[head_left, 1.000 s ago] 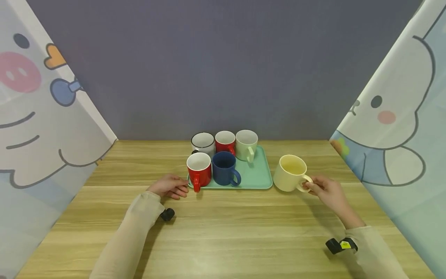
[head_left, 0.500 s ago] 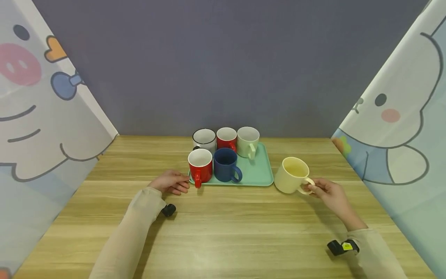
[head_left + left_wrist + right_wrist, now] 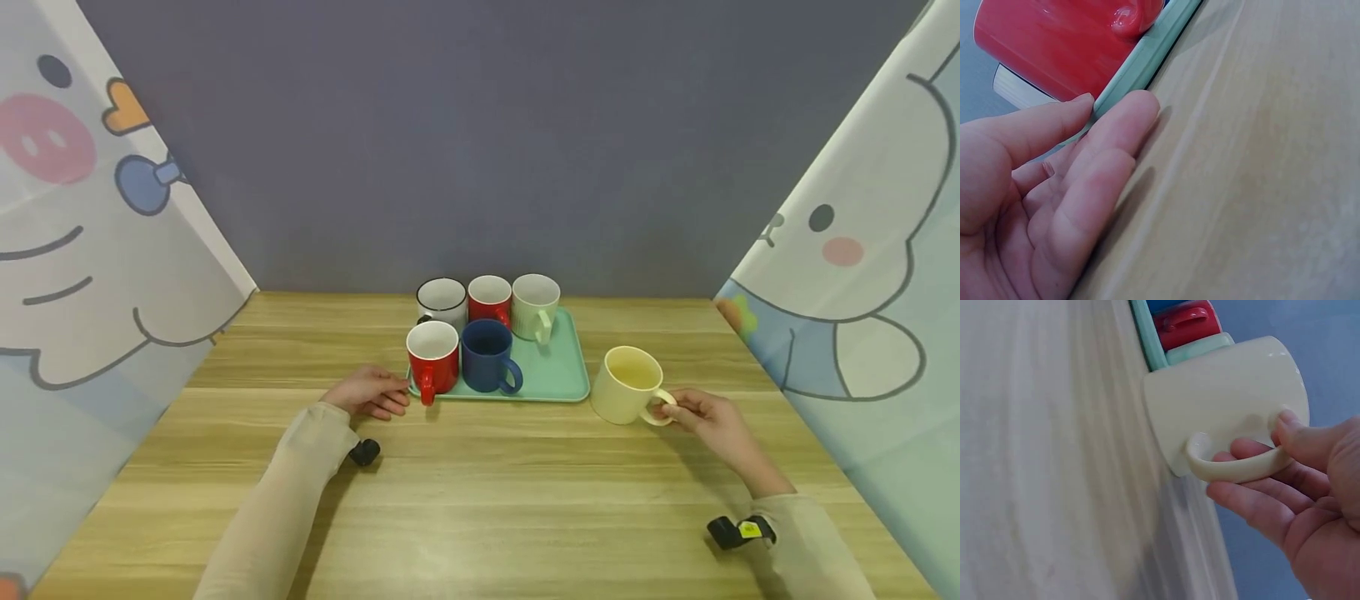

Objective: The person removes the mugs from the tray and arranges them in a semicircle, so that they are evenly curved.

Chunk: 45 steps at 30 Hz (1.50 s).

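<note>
A pale yellow mug (image 3: 626,387) is just right of the green tray (image 3: 553,375). My right hand (image 3: 708,421) holds it by the handle, with fingers through the loop and thumb on top, as the right wrist view shows. Whether its base touches the table is hard to tell. At the tray's front left corner, my left hand (image 3: 367,393) pinches the rim, thumb above and fingers along the outer side. Nearest to that hand stands a red mug (image 3: 433,358) with a white inside; a dark blue mug (image 3: 487,358) is beside it.
Along the tray's back are a white mug with a black rim (image 3: 442,302), a second red mug (image 3: 489,302) and a ribbed pale green mug (image 3: 534,304). A grey wall (image 3: 480,150) rises behind the wooden table (image 3: 480,492). Printed cartoon panels flank both sides.
The yellow mug has come slightly down and toward me in my right hand and leans less than before. My left hand stays at the tray's corner. The head view has shifted a little.
</note>
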Available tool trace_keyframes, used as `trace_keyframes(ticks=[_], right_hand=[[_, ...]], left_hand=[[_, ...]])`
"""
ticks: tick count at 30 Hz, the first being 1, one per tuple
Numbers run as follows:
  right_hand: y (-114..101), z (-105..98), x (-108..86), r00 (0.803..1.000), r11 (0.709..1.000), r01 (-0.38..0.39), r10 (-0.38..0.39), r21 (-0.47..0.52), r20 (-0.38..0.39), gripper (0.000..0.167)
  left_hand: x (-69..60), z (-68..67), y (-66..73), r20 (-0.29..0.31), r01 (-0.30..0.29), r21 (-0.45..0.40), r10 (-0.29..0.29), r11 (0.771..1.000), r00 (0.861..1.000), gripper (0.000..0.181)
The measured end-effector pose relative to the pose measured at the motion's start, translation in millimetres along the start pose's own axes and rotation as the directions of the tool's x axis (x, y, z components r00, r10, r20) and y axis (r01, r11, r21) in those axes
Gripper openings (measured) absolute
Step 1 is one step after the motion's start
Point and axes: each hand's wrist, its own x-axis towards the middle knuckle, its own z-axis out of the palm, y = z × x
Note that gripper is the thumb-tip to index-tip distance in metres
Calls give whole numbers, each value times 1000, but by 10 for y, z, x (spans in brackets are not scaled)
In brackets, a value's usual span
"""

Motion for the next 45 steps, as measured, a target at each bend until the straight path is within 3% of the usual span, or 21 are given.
trace_keyframes(ticks=[6,9,15,20,25,29,33,38,45], right_hand=[[61,-131,14,986,978,3,-37,208,162,20],[87,-183,36,973,965,-2,-58,261,224,22],[84,-236,70,955,966,0,-77,260,285,25],[49,-255,84,961,985,-2,-46,174,274,23],[-35,-278,102,973,999,-49,46,10,226,28],[-126,-313,117,988,991,-75,89,-113,124,35],[-189,-339,161,999,983,-40,38,-182,-18,34],[-278,-336,249,986,977,12,-47,-214,-157,27],[-504,-231,396,971,980,22,-68,-200,-228,24]], left_hand=[[24,0,9,8,-6,11,6,1000,1000,32],[31,7,14,4,-3,16,3,1000,1000,32],[23,18,14,0,3,19,-3,1000,1000,31],[15,9,6,5,-10,26,10,1000,1000,32],[14,-18,-18,4,-9,20,9,1000,1000,30],[12,-17,-29,3,-5,13,5,1000,1000,27],[6,-10,-21,-6,-7,9,7,1000,1000,27],[13,-5,-11,-9,-9,2,9,1000,1000,28],[16,-14,-11,-7,-2,0,2,1000,1000,27]])
